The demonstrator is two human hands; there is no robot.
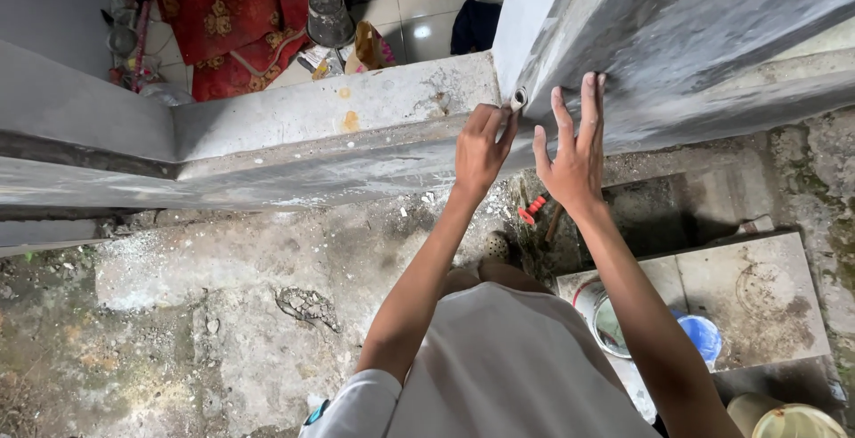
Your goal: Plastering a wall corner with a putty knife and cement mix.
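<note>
Two bare hands work at the corner where a grey concrete wall (677, 28) meets a low concrete ledge (338, 109); all places below are given rel. to that corner. Left hand (481, 149) sits right at the corner, fingers (508, 122) bunched together, pinching a small round whitish pipe end (519, 97) that pokes out of the wall edge; can't tell if it's a cap or a fitting. Right hand (574, 158) lies just right of the corner, flat on the wall face, fingers (590, 100) spread, tips touching the plaster, holding nothing. Hands are near each other but apart, w/ a narrow gap between. Wall edge runs up and away from the corner; ledge edge runs off to the left, w/ a dark gap under it. Below the corner, rough cracked concrete floor (223, 313) gives open room to the left. Right of and below the corner it's tighter: a sunken pit (659, 211), a small red tool (532, 209) lying near its rim, then a flat slab (757, 296). At the slab's near edge sit a white bucket (601, 318) and a blue lid (702, 336), close together. Beyond the ledge, well apart, a red rug (227, 11) lies on a tiled floor.
</note>
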